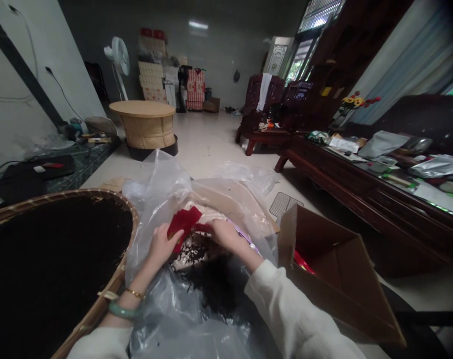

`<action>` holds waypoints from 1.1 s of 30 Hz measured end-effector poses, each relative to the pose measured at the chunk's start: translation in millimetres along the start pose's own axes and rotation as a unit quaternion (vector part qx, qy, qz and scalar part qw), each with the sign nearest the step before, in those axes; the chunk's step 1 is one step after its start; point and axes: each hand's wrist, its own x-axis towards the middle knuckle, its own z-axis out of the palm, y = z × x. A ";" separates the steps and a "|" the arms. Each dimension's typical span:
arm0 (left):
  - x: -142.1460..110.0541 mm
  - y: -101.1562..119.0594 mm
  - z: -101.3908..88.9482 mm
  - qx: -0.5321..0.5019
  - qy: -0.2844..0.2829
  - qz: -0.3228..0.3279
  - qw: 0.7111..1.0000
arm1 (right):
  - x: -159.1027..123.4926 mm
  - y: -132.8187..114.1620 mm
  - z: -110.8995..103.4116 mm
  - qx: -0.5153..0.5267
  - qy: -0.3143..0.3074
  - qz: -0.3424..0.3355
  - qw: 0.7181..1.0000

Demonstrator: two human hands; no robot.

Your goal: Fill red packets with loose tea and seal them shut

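Observation:
My left hand [162, 248] and my right hand [223, 233] both grip a small red packet [183, 222], held over a heap of dark loose tea leaves [207, 279]. The leaves lie inside a large clear plastic bag [162, 189] spread open in front of me. Left fingers pinch the packet's lower left edge; right fingers close on its right side. A green bangle and a gold bracelet sit on my left wrist. Both sleeves are white.
A wide woven bamboo tray [110, 294] full of dark tea stands at my left. An open cardboard box [335, 269] with red packets lies at my right. A long dark wooden table [379, 194] with clutter runs along the right. A round wooden tub [146, 122] stands further back.

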 end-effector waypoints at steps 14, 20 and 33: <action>17.8 69.3 -8.9 0.344 -0.214 -0.067 0.912 | 69.8 -20.4 2.7 -0.071 -0.043 -0.009 0.996; -40.4 74.3 -31.2 0.283 -0.301 -0.030 0.910 | 1.1 -16.7 0.0 -0.093 -0.086 -0.147 0.981; 74.2 76.3 -8.9 0.334 -0.218 -0.091 0.913 | 89.8 7.5 -15.5 0.001 0.009 0.022 1.000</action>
